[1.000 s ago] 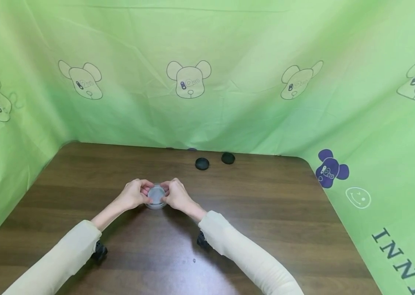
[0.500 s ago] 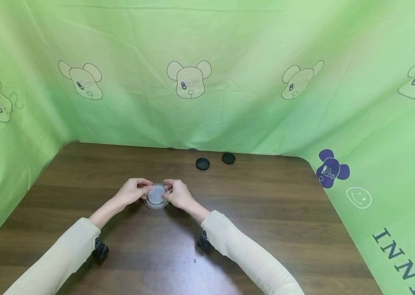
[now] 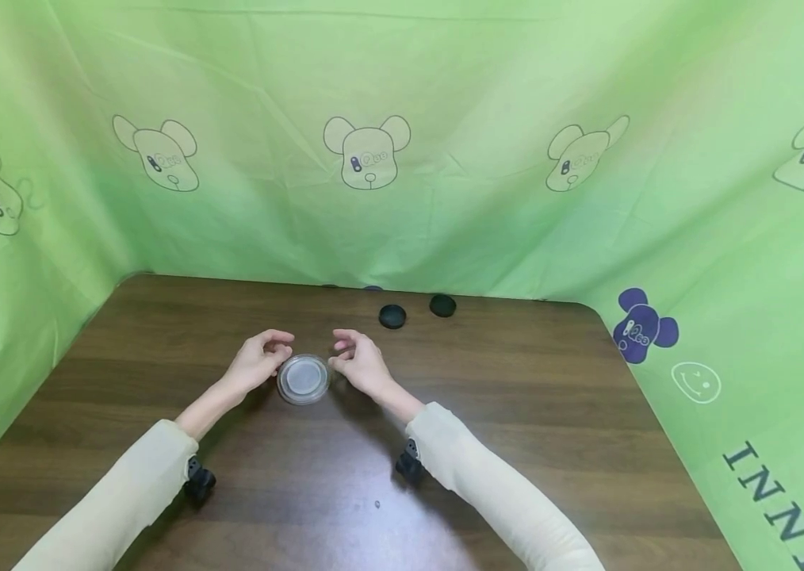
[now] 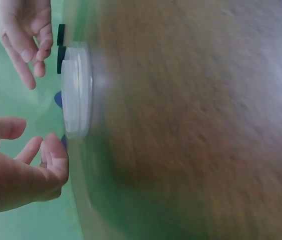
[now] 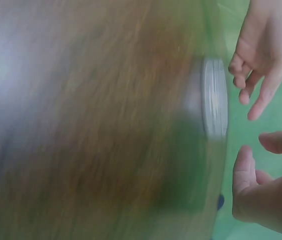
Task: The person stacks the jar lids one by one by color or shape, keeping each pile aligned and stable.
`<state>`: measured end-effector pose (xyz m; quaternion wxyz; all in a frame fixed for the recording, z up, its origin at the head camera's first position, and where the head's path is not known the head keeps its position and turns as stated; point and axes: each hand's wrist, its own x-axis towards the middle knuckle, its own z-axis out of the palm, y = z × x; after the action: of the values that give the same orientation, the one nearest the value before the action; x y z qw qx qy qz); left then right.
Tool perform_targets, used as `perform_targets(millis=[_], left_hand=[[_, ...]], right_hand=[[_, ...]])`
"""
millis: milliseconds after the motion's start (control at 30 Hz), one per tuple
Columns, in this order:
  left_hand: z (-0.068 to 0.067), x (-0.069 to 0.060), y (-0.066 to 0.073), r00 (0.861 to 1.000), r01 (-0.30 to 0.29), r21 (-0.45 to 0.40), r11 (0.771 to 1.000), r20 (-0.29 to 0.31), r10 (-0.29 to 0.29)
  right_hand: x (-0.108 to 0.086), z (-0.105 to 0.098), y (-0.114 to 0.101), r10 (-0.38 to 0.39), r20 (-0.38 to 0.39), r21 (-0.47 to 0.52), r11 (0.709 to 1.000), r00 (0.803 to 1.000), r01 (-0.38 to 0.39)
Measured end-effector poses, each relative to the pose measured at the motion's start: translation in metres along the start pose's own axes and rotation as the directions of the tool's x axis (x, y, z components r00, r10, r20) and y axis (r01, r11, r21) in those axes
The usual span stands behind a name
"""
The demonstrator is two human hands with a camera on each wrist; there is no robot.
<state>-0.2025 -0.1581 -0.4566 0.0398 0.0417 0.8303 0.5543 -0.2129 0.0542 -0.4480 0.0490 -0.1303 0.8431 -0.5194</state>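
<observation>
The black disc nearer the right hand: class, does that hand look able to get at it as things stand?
Probably yes: the right hand appears to hold nothing, and only bare tabletop shows between it and the nearer black disc.

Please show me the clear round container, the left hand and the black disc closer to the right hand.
Clear round container (image 3: 303, 379): head view, middle of its top.
Left hand (image 3: 255, 362): head view, middle of the hand.
Black disc (image 3: 392, 316): head view, middle of its top.
</observation>
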Motion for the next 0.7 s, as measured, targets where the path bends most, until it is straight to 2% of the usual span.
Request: perform_targets(millis=[267,500,600,700], left_hand=[[0.01,0.01,0.013,0.999,-0.009,-0.013,1.0,-0.035,0.009],[0.025,0.024,0.025,0.999,-0.004,0.049,0.999,-0.036,0.005],[0.033,0.032,0.03,1.0,0.014,0.015,1.0,0.011,-0.015],[0.042,0.038,0.036,0.991,0.045,0.015,0.999,0.124,-0.047]], right_hand=[[0.004,-0.027,0.017,0.053,-0.064,0.043,0.998,0.997,-0.05],[0.003,-0.054,0.035,0.09,-0.114,0.003,0.996,0.989,-0.09],[0.004,-0.067,0.041,0.106,-0.14,0.01,0.994,0.985,-0.106],[0.006,-0.079,0.047,0.126,-0.144,0.043,0.992,0.982,-0.121]])
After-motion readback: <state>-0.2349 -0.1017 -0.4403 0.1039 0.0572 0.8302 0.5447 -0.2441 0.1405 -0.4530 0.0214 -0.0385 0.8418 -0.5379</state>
